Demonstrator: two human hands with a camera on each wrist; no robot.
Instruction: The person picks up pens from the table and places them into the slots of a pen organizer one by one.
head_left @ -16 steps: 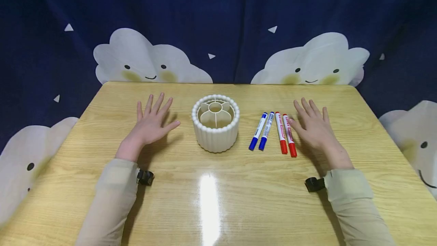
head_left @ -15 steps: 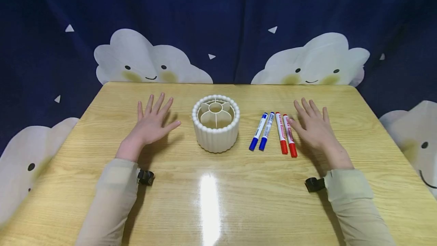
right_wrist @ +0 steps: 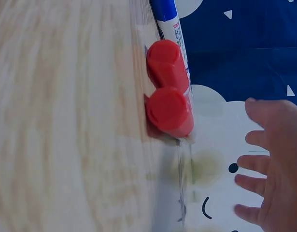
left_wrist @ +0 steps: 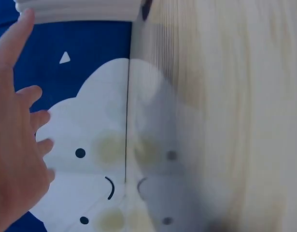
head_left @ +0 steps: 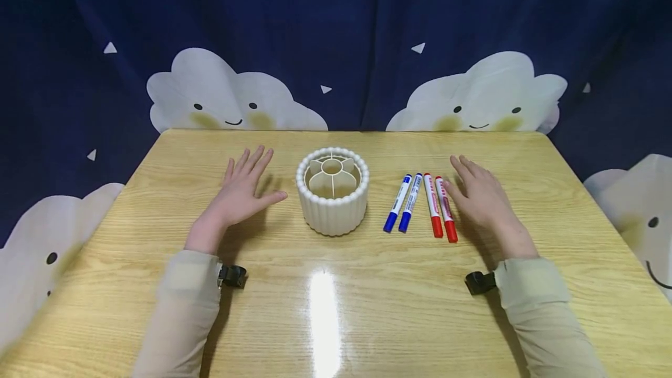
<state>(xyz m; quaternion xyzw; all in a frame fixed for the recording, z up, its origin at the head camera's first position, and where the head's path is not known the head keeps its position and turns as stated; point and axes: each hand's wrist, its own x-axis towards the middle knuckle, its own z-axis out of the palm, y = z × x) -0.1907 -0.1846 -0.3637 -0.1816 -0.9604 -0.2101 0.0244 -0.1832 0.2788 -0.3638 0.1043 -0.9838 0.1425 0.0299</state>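
In the head view a white ribbed pen holder (head_left: 333,214) with inner dividers stands upright mid-table. My left hand (head_left: 238,194) is to its left, fingers extended and thumb toward it, apart from it and holding nothing. To the holder's right lie two blue-capped markers (head_left: 397,203) and two red-capped markers (head_left: 433,205), side by side. My right hand (head_left: 482,196) is just right of the red pair, fingers straight, thumb near the outer red marker; whether they touch I cannot tell. The right wrist view shows the red caps (right_wrist: 170,112) close up, beside the right hand (right_wrist: 283,164).
Everything lies on a light wood table (head_left: 399,308) with a bright reflection near its front. A dark blue curtain (head_left: 346,16) with white clouds hangs behind the far edge. Each wrist wears a small black camera (head_left: 233,276).
My left hand has shifted slightly right, toward the pen holder. The right hand's fingers have drawn closer together, and it has moved slightly left. Holder and markers stay put.
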